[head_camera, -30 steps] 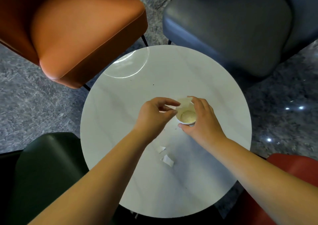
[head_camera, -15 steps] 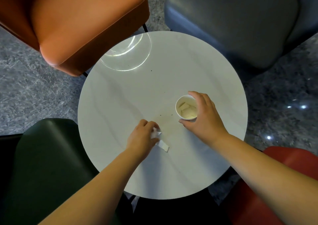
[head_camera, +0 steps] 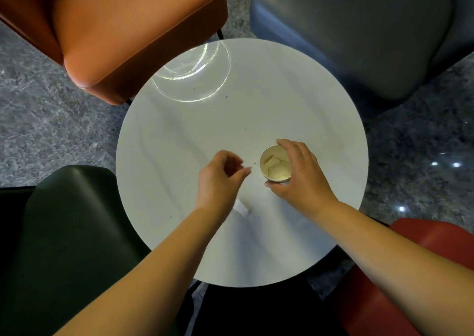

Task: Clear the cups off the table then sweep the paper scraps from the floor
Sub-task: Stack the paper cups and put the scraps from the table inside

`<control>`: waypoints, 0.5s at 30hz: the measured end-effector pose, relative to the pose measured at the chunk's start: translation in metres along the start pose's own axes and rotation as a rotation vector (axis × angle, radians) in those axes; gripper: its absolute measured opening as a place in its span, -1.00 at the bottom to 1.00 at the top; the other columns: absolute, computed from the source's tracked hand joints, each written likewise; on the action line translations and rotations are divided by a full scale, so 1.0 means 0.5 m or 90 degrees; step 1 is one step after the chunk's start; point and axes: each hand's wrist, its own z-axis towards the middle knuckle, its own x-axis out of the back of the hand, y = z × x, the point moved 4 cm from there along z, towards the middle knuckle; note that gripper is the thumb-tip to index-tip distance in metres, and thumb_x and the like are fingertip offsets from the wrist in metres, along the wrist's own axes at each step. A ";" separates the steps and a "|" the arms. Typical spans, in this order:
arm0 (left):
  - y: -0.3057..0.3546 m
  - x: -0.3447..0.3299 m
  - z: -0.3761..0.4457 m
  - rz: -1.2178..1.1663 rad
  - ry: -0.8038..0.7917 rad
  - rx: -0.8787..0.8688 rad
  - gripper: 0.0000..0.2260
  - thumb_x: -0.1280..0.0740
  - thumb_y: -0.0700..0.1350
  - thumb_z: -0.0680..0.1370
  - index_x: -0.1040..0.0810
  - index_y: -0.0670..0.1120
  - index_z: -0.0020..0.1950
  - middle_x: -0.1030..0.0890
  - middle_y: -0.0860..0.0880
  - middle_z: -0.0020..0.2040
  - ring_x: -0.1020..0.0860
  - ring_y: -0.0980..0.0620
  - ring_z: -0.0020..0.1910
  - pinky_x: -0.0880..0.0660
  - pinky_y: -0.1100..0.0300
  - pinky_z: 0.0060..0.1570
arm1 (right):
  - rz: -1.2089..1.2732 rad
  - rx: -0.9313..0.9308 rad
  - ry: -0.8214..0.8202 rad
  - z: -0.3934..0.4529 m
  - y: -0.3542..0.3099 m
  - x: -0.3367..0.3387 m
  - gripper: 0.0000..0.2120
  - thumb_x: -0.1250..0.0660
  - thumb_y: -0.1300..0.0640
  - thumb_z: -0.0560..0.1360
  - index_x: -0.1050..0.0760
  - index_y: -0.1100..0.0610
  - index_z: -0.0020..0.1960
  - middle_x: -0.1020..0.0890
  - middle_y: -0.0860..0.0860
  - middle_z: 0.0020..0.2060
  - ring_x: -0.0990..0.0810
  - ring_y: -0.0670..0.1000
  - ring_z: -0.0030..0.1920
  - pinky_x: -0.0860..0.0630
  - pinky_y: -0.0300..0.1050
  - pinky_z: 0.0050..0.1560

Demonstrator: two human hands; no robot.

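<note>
A small white paper cup (head_camera: 278,176) stands on the round white table (head_camera: 192,130), right of centre, with several paper scraps (head_camera: 272,161) inside. My right hand (head_camera: 300,176) grips the cup from its right side, fingers curled round the wall. My left hand (head_camera: 218,179) hovers just left of the cup, thumb and forefinger pinched together on a small paper scrap that the fingers mostly hide. One white scrap (head_camera: 241,210) lies on the table beside my left wrist.
Four chairs ring the table: orange (head_camera: 123,27) at the back left, grey-blue (head_camera: 359,27) at the back right, dark green (head_camera: 71,233) at the near left, red (head_camera: 423,271) at the near right. Grey stone floor (head_camera: 51,130) shows between them.
My left hand went down to the two scraps, picked one up and rose toward the cup. One scrap stays on the table. My right hand kept hold of the cup.
</note>
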 end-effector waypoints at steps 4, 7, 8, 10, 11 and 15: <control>0.093 -0.027 -0.026 -0.089 -0.015 -0.094 -0.77 -0.49 -0.17 0.46 -0.52 0.14 -0.16 -0.62 0.24 -0.22 -0.59 0.27 -0.21 -0.43 0.49 -0.26 | -0.019 0.028 0.011 -0.003 -0.009 -0.003 -0.19 -0.58 0.04 0.28 -0.26 0.01 0.43 -0.39 -0.03 0.31 -0.39 0.05 0.27 -0.42 -0.15 0.17; 0.086 -0.026 -0.023 -0.044 0.001 -0.101 -0.77 -0.41 -0.20 0.52 -0.52 0.16 -0.09 -0.62 0.23 -0.14 -0.56 0.33 -0.13 -0.42 0.52 -0.20 | -0.007 0.027 0.018 -0.002 -0.007 0.002 -0.19 -0.57 0.05 0.29 -0.26 0.01 0.43 -0.39 -0.03 0.31 -0.39 0.05 0.27 -0.43 -0.12 0.18; 0.070 -0.016 -0.020 -0.029 0.027 -0.083 -0.79 -0.38 -0.21 0.54 -0.53 0.13 -0.06 -0.61 0.21 -0.10 -0.55 0.34 -0.12 -0.42 0.54 -0.18 | -0.001 0.021 0.014 -0.002 -0.004 0.004 -0.19 -0.57 0.04 0.30 -0.25 0.00 0.44 -0.38 -0.03 0.32 -0.38 0.04 0.28 -0.43 -0.11 0.19; 0.023 0.002 -0.011 0.053 0.040 -0.045 -0.80 -0.33 -0.25 0.56 -0.54 0.08 -0.03 -0.58 0.12 -0.03 -0.54 0.30 -0.11 -0.39 0.54 -0.16 | 0.004 0.013 0.002 -0.005 0.003 0.008 -0.19 -0.56 0.03 0.32 -0.23 -0.02 0.45 -0.35 -0.05 0.34 -0.34 0.02 0.30 -0.40 -0.13 0.21; -0.005 0.007 -0.010 0.131 0.004 -0.032 -0.81 -0.33 -0.25 0.56 -0.56 0.06 -0.01 -0.56 0.10 0.00 -0.55 0.24 -0.10 -0.38 0.51 -0.13 | 0.003 0.013 -0.003 -0.008 0.006 0.010 -0.19 -0.56 0.03 0.32 -0.22 -0.03 0.45 -0.34 -0.05 0.34 -0.33 0.01 0.30 -0.38 -0.14 0.21; -0.103 0.002 -0.029 0.380 -0.206 -0.063 -0.75 -0.44 -0.14 0.50 -0.58 -0.03 0.17 -0.45 0.05 0.08 -0.52 0.00 0.07 -0.46 0.19 0.08 | -0.002 0.009 -0.006 -0.020 0.013 0.014 -0.20 -0.56 0.03 0.31 -0.23 -0.02 0.44 -0.36 -0.05 0.32 -0.35 0.03 0.29 -0.42 -0.09 0.21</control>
